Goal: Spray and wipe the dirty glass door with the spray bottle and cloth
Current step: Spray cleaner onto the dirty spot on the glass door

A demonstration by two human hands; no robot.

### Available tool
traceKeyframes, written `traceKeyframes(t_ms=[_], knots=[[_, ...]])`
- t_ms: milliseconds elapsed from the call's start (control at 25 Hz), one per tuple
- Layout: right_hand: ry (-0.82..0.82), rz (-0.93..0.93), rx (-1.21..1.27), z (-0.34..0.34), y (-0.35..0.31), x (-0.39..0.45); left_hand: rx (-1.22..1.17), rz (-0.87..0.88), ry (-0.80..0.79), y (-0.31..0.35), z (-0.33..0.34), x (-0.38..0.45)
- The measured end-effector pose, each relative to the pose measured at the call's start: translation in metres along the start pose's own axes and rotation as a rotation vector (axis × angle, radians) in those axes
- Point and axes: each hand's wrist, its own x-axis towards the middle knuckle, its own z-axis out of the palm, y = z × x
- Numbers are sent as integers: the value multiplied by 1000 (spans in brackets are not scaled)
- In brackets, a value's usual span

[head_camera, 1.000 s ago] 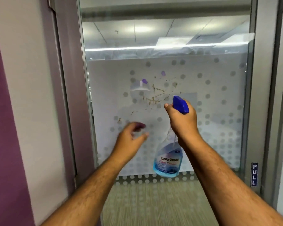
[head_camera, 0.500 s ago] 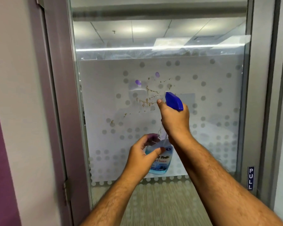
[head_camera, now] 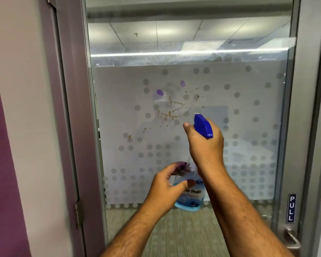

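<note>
The glass door has a frosted panel with grey dots. Brown drip stains are spattered across its middle, and two small purple spots sit above them. My right hand grips the neck of the spray bottle, whose blue trigger head points at the stains from close to the glass. My left hand closes its thumb and fingers around the bottle's clear body, which holds blue liquid. Something small and purple shows at my left fingertips; I cannot tell what it is. No cloth is clearly visible.
A grey metal frame with a hinge borders the glass on the left, beside a purple wall. On the right stile are a PULL label and a metal handle. Carpet shows through the lower glass.
My left hand has moved right from open space before the glass onto the bottle's body. My right hand keeps the trigger head aimed at the stains.
</note>
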Motion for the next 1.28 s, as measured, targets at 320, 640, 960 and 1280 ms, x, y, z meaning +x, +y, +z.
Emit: traceKeyframes(t_ms=[320, 640, 960, 1280], knots=[[14, -20, -95, -19, 22, -33, -57, -111, -60, -20, 21, -29], [0, -32, -50, -11, 22, -52, -122, -138, 13, -22, 11, -49], [-38, -26, -103, -35, 9, -86, -188, -145, -18, -18, 13, -72], [-1, 111, -409, -124, 21, -147, -263, -156, -36, -7, 75, -122]])
